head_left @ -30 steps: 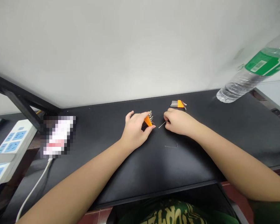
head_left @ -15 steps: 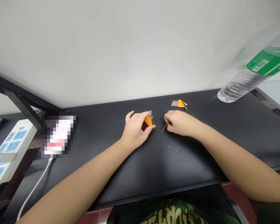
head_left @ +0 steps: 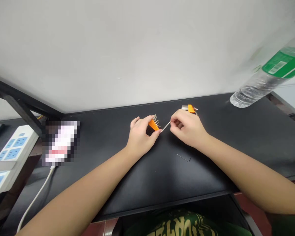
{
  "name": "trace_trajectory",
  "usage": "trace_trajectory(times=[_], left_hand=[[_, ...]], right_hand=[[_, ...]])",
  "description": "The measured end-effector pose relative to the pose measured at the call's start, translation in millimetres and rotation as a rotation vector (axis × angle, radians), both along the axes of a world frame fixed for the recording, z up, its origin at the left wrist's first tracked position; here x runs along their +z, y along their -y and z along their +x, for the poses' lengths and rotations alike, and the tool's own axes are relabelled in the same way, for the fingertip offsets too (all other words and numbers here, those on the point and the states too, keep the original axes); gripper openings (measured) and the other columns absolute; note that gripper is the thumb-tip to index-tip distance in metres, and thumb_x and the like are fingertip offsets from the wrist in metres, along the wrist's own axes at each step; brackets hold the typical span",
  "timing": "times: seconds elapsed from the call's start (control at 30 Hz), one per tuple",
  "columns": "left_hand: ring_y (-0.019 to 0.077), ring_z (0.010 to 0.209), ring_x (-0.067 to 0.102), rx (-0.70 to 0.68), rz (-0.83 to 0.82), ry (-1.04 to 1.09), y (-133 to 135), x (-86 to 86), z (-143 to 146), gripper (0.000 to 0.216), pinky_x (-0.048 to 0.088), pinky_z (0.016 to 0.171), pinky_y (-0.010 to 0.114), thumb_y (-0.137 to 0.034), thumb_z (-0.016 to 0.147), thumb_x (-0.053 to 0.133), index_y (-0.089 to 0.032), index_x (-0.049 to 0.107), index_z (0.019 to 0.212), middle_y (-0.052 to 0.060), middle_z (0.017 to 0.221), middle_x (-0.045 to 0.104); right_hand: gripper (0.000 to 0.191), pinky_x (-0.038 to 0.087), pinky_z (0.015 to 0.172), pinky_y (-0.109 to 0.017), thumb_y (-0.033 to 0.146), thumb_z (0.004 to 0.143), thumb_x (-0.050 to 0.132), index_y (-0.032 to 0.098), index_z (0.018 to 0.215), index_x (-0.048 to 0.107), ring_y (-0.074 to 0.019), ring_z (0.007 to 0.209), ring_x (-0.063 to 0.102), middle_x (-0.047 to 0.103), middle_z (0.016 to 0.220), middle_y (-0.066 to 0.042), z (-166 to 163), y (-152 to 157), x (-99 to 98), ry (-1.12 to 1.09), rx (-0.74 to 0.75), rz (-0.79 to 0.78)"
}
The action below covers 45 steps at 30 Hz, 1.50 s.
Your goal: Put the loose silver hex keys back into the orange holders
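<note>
- The right hand (head_left: 183, 127), its grip pinching narrowly, is now bringing a slim silvery metal rod (head_left: 166, 127) to the left hand (head_left: 142, 135), gathering the work there.
- The left hand's wider grip is clasping an orange plastic holder (head_left: 153, 125) of bent metal keys (head_left: 156, 121).
- A thin L-shaped key (head_left: 183, 157) is lying on the smooth black table (head_left: 137, 185).
</note>
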<state>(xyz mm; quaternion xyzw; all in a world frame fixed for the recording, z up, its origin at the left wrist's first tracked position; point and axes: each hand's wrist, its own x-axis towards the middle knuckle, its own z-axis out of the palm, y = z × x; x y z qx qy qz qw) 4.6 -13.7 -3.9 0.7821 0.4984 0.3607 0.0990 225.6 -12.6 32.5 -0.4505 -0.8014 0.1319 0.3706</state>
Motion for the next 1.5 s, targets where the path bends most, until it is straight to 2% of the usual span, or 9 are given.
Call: trace_trajectory(times=[0.2, 0.43, 0.67, 0.93, 1.27, 1.4, 1.5], left_hand=[[0.0227, 0.104, 0.073, -0.01, 0.03, -0.013, 2, 0.7, 1, 0.05, 0.034, 0.122, 0.05, -0.043, 0.086, 0.077, -0.024, 0.059, 0.129, 0.005, 0.12, 0.076], [0.0236, 0.101, 0.074, 0.003, 0.031, -0.022, 3, 0.8, 3, 0.05, 0.037, 0.12, 0.05, -0.046, 0.084, 0.077, -0.023, 0.061, 0.126, 0.006, 0.114, 0.077], [0.0233, 0.099, 0.074, 0.002, 0.037, -0.022, 4, -0.3, 3, 0.051, 0.037, 0.12, 0.05, -0.047, 0.084, 0.077, -0.023, 0.061, 0.126, 0.005, 0.112, 0.077], [0.0223, 0.098, 0.074, -0.009, 0.051, -0.014, 3, 1.8, 4, 0.049, 0.037, 0.12, 0.05, -0.045, 0.084, 0.077, -0.022, 0.061, 0.125, 0.005, 0.112, 0.078], [0.0235, 0.101, 0.074, -0.013, 0.025, -0.025, 3, 0.2, 2, 0.049, 0.036, 0.12, 0.051, -0.046, 0.085, 0.076, -0.024, 0.06, 0.126, 0.005, 0.115, 0.077], [0.0235, 0.101, 0.074, -0.005, 0.027, -0.021, 2, 0.4, 1, 0.048, 0.036, 0.12, 0.051, -0.044, 0.086, 0.076, -0.024, 0.06, 0.126, 0.006, 0.116, 0.077], [0.0229, 0.103, 0.073, -0.002, 0.024, -0.008, 2, 0.3, 1, 0.048, 0.035, 0.12, 0.05, -0.043, 0.086, 0.076, -0.023, 0.06, 0.127, 0.005, 0.117, 0.077]], right_hand=[[0.019, 0.041, 0.066, -0.029, 0.008, 0.09, 0.047, 0.022, 0.076, 0.047, -0.0174, 0.074, 0.052, 0.056, 0.08, -0.004, -3, -1, -2.8, 0.188, -0.072, 0.092], [0.02, 0.031, 0.059, -0.03, 0.01, 0.094, 0.045, 0.02, 0.08, 0.055, -0.017, 0.067, 0.042, 0.055, 0.088, -0.007, -6, -1, -2.9, 0.421, -0.128, 0.115], [0.026, 0.022, 0.054, -0.029, 0.014, 0.099, 0.041, 0.02, 0.079, 0.057, -0.0143, 0.061, 0.034, 0.051, 0.086, -0.005, -11, 1, -2.1, 0.519, -0.147, 0.157], [0.026, 0.018, 0.054, -0.03, 0.014, 0.1, 0.04, 0.02, 0.08, 0.055, -0.0143, 0.062, 0.033, 0.051, 0.088, -0.006, -13, 0, -0.4, 0.503, -0.128, 0.099], [0.021, 0.017, 0.052, -0.03, 0.008, 0.095, 0.044, 0.02, 0.081, 0.055, -0.015, 0.062, 0.035, 0.05, 0.085, -0.006, -19, 6, 4.5, 0.538, -0.134, 0.113], [0.023, 0.024, 0.053, -0.03, 0.011, 0.097, 0.043, 0.02, 0.082, 0.057, -0.0148, 0.062, 0.04, 0.054, 0.088, -0.006, -16, 5, 1.2, 0.443, -0.046, 0.092], [0.02, 0.039, 0.061, -0.028, 0.014, 0.099, 0.046, 0.019, 0.087, 0.061, -0.016, 0.072, 0.054, 0.06, 0.092, -0.007, -13, 4, -2.1, 0.193, 0.088, 0.049]])
